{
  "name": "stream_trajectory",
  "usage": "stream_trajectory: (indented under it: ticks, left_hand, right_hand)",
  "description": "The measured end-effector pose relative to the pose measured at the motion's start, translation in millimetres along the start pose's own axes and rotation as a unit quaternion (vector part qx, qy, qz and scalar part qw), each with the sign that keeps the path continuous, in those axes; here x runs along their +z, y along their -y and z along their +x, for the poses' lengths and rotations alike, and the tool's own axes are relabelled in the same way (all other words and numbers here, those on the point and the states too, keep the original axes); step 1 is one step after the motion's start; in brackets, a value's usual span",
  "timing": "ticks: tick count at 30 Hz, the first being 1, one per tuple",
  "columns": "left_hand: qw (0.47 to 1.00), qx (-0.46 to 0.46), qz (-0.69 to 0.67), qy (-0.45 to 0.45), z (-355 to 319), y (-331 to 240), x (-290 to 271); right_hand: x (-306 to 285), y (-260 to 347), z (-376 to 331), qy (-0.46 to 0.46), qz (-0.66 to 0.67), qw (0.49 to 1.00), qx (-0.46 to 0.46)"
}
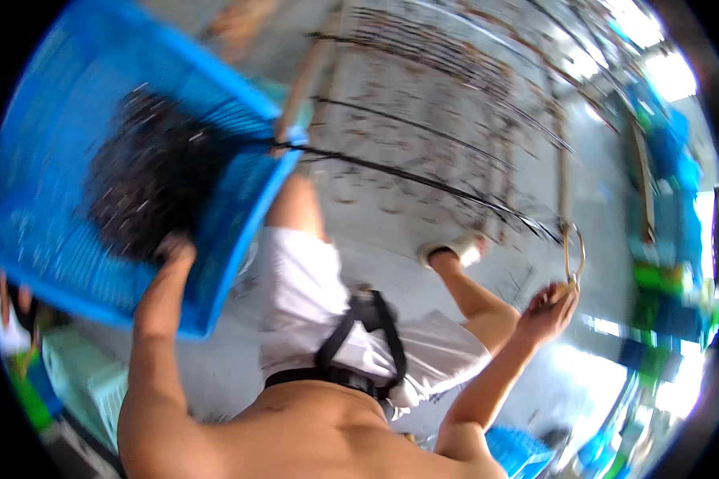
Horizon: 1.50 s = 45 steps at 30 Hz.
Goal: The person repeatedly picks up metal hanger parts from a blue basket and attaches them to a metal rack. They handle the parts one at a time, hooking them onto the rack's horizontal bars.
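Observation:
My left hand (176,246) reaches into a large blue plastic crate (56,275). It touches the near edge of a heap of small dark, shiny pieces (148,176), whose kind is too blurred to make out. Its fingers are smeared and partly hidden there. Out to the right, my right hand (553,307) is closed on a brass-coloured metal loop (581,255). That loop sits at the right end of a rack (423,176) with long dark bars and rows of small hooks, which spans from the crate's side to my right hand.
A pale green crate (88,375) is at the lower left, and another blue crate (515,451) at the lower right. Blue and green containers (667,279) line the right side. Part of another person (8,315) shows at the left edge. Grey floor (367,231) lies below the rack.

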<state>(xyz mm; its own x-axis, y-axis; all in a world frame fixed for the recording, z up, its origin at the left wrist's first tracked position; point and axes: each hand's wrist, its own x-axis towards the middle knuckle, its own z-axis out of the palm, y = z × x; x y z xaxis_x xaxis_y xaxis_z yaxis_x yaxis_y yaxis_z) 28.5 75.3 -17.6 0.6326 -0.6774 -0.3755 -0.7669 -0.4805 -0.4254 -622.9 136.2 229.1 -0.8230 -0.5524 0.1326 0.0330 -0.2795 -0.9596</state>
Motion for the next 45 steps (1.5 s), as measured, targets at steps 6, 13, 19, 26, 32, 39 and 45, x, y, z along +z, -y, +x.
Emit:
stream_trajectory:
  ticks: [6,13,19,26,32,39,45]
  left_hand:
    - [0.993,0.114,0.011,0.041,25,28,54]
    - [0.934,0.287,0.212,-0.028,74,83,81]
    - [0.943,0.112,-0.279,0.147,-33,51,-110]
    - [0.782,0.172,-0.582,0.146,-66,70,-157]
    - [0.706,0.11,-0.693,0.099,-92,43,-141]
    - [0.783,0.157,-0.597,0.084,-88,9,-103]
    - [0.76,0.114,-0.619,0.16,-89,2,-121]
  right_hand:
    - [-48,-1,92,-0.118,-0.084,0.979,-0.146]
    - [-11,-101,136,-0.043,0.033,0.999,0.004]
    - [-28,-100,140,-0.007,0.066,0.997,0.03]
    - [-27,-100,134,-0.013,0.093,0.995,0.043]
    - [-35,-100,138,0.011,0.107,0.993,0.05]
    - [-35,-100,140,0.008,0.129,0.988,0.078]
    - [-40,-104,136,0.033,0.161,0.983,0.084]
